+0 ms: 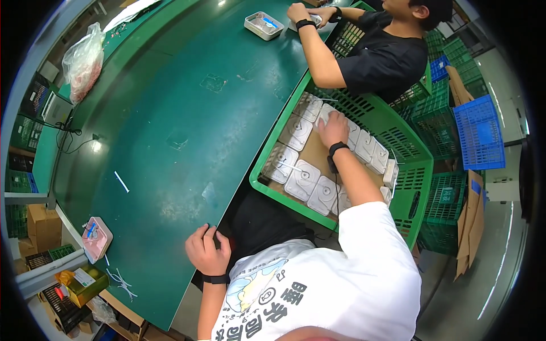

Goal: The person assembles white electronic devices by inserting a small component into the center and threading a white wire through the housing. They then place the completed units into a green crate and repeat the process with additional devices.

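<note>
My right hand [333, 129] reaches into a green plastic crate [341, 224] beside the table. Its fingers are bent over a white square case [325, 112] in the far row, closed on its near edge; the fingertips are partly hidden. Other white cases [302, 181] with rounded corners and round marks on top lie along the crate's sides, around a bare brown cardboard sheet [316, 152]. My left hand [209, 250] rests on the edge of the green table [153, 193], fingers loosely apart, holding nothing.
Across the corner a co-worker [387, 62] handles a pale case, near an open white case [264, 26] with a blue piece. A pink case [97, 239], a white strip [121, 182] and cable ties [121, 282] lie at left. Green crates [435, 119] and a blue crate [479, 133] stand right.
</note>
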Demonstrator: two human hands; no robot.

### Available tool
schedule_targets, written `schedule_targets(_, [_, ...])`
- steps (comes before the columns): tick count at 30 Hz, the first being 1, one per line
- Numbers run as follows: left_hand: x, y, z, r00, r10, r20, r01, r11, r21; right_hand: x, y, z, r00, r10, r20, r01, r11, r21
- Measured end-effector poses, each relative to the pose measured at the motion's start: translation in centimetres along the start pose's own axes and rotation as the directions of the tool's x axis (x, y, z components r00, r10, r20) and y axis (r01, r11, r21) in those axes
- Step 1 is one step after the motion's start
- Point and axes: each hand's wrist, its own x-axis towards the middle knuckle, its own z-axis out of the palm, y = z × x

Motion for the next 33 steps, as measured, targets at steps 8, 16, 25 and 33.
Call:
schedule_targets(8, [0.5,-0.1,0.3,1.0,0.016,-0.023,-0.016,1.0,0.015,3.3,1.5,1.7,0.99,-0.073,0.123,0.073,0.997,0.008])
schedule_targets(16, [0.5,0.5,0.4,0.999,0.008,-0.044,-0.007,1.0,0.025,5.4,2.6,2.5,0.927,-0.232,0.295,0.235,0.972,0.024])
schedule_targets(25, [-0.1,0.4,0.3,0.998,-0.013,-0.053,0.015,0.999,0.049,4.4,-0.6,-14.3,0.883,-0.247,0.399,0.057,0.901,0.43])
schedule_targets(33, [1.8,1.3,0.7,0.997,-0.018,-0.069,0.019,1.0,0.011,1.4,-14.7,-27.8,0.776,-0.629,0.032,0.518,0.666,0.537])
